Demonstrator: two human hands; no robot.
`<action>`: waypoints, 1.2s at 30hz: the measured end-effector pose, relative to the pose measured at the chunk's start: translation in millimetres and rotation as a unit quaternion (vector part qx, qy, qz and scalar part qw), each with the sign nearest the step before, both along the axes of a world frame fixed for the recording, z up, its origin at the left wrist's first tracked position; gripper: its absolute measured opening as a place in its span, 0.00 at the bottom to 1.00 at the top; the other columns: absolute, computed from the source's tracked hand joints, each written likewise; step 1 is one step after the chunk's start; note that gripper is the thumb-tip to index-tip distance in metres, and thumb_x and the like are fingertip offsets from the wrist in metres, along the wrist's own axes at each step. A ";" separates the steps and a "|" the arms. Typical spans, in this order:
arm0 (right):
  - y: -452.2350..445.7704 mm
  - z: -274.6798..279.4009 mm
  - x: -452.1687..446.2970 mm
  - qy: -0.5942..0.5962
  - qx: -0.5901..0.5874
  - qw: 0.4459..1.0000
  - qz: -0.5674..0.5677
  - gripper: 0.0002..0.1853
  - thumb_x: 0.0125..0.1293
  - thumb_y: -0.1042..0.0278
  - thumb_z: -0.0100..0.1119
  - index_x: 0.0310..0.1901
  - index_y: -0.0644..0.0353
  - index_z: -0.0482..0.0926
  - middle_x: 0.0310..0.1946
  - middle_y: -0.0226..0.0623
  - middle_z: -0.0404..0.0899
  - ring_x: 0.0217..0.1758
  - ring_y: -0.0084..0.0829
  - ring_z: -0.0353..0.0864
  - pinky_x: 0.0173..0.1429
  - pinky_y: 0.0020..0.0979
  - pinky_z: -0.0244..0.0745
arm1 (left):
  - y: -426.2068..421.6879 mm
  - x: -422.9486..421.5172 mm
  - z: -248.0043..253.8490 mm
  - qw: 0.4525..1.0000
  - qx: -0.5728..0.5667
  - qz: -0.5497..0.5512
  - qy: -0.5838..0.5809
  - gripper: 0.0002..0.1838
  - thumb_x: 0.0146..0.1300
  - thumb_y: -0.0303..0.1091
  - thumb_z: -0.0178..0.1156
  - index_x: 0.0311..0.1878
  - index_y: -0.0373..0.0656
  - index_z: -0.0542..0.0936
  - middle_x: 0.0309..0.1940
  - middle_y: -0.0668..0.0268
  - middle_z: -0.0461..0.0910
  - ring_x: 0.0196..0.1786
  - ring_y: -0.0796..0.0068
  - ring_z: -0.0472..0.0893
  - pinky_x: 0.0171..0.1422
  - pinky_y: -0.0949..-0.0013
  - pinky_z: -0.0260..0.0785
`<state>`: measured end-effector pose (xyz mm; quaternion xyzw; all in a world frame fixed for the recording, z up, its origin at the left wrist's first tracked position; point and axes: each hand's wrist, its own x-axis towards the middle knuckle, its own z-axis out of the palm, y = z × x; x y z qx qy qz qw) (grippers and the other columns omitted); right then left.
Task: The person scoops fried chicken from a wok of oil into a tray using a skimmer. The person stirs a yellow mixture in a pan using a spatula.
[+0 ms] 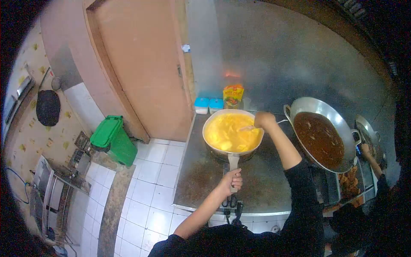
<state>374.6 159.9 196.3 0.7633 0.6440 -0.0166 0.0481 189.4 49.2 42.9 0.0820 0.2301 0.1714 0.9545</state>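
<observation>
A frying pan [233, 160] sits on the stove with its long handle pointing at me. My left hand [231, 182] is wrapped around that handle. Yellow egg [231, 132], partly set in soft lumps, fills the pan. Over the pan's right rim, my right hand [265, 121] is closed on a spatula [247, 128]. The spatula's front end dips into the egg, and its thin metal handle sticks out to the right of my fist. The exact shape of the blade cannot be made out.
A big wok [314, 107] of dark brown sauce stands at right. Beyond it, another person's hand [365, 149] is near a smaller pan [364, 128]. Behind my pan are blue-lidded tubs [216, 105] and a yellow packet [233, 94]. A green bin [113, 139] stands left.
</observation>
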 end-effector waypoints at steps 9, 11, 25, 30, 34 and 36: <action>5.5 20.7 -4.1 0.071 0.091 0.993 0.001 0.15 0.42 0.65 0.52 0.30 0.68 0.75 0.29 0.47 0.76 0.29 0.38 0.77 0.34 0.34 0.71 | 1.1 0.2 -1.0 1.000 0.005 -0.005 -0.028 0.14 0.53 0.40 0.51 0.17 0.51 0.61 0.07 0.79 0.53 0.08 0.87 0.53 0.11 0.82 0.44; -11.2 57.4 -12.2 0.061 0.029 0.998 0.007 0.15 0.41 0.64 0.53 0.28 0.68 0.75 0.26 0.46 0.76 0.26 0.36 0.77 0.32 0.33 0.71 | 1.5 0.8 0.0 1.000 0.002 0.000 -0.011 0.14 0.53 0.40 0.51 0.17 0.51 0.61 0.07 0.79 0.53 0.08 0.87 0.53 0.10 0.82 0.44; -57.6 62.1 -65.6 0.013 -0.232 0.970 0.069 0.10 0.37 0.65 0.56 0.22 0.63 0.77 0.18 0.41 0.76 0.20 0.32 0.75 0.26 0.31 0.69 | 1.1 0.3 0.0 0.999 -0.032 -0.003 -0.029 0.14 0.54 0.40 0.50 0.16 0.51 0.61 0.06 0.78 0.53 0.08 0.86 0.52 0.09 0.82 0.43; -40.9 33.8 -87.8 0.020 -0.166 0.980 0.109 0.09 0.37 0.68 0.54 0.23 0.61 0.77 0.19 0.43 0.76 0.23 0.34 0.76 0.28 0.32 0.69 | -2.0 0.0 7.2 1.000 -0.011 0.021 0.017 0.14 0.54 0.40 0.50 0.17 0.51 0.61 0.06 0.78 0.53 0.07 0.86 0.52 0.09 0.82 0.43; -28.2 23.1 -104.6 0.036 -0.102 0.990 0.094 0.12 0.38 0.69 0.52 0.29 0.61 0.77 0.28 0.45 0.76 0.33 0.37 0.77 0.34 0.34 0.70 | -3.8 0.2 9.7 0.999 -0.008 0.028 0.039 0.13 0.54 0.40 0.50 0.17 0.51 0.61 0.06 0.78 0.53 0.07 0.86 0.52 0.09 0.82 0.43; -24.5 26.4 -114.2 0.019 -0.120 0.990 0.071 0.14 0.41 0.67 0.51 0.33 0.56 0.77 0.36 0.41 0.75 0.39 0.35 0.76 0.38 0.35 0.71 | -4.7 -0.1 10.6 0.998 -0.009 0.039 0.051 0.13 0.54 0.40 0.49 0.17 0.52 0.61 0.06 0.79 0.52 0.07 0.87 0.51 0.10 0.82 0.43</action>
